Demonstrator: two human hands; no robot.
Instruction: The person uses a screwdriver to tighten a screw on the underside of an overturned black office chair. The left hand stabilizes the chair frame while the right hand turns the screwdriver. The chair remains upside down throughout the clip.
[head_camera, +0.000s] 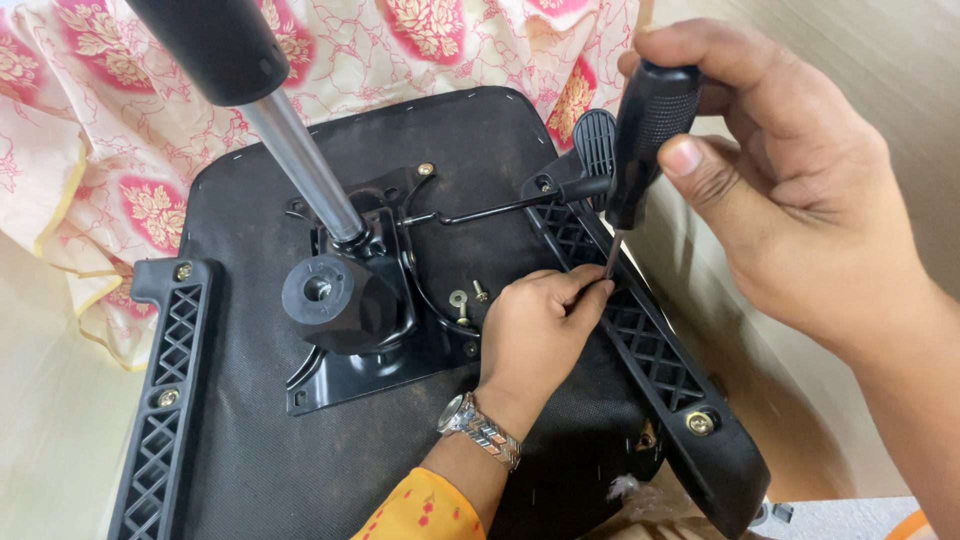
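Note:
A black office-chair seat (300, 460) lies upside down. My right hand (790, 200) grips the black ribbed handle of a screwdriver (650, 130), held nearly upright over the right armrest bracket (655, 355). My left hand (535, 335), with a metal watch (480, 428) on its wrist, rests on the seat. Its fingertips pinch the lower end of the thin shaft where it meets the bracket's lattice. Whatever is under the tip is hidden by the fingers.
A black metal mechanism plate (400, 350) with a chrome gas cylinder (300, 160) rises at the centre. A loose screw and washer (468, 297) lie beside the left hand. A second armrest bracket (165, 380) is at left. Pink floral cloth (130, 130) lies behind the seat.

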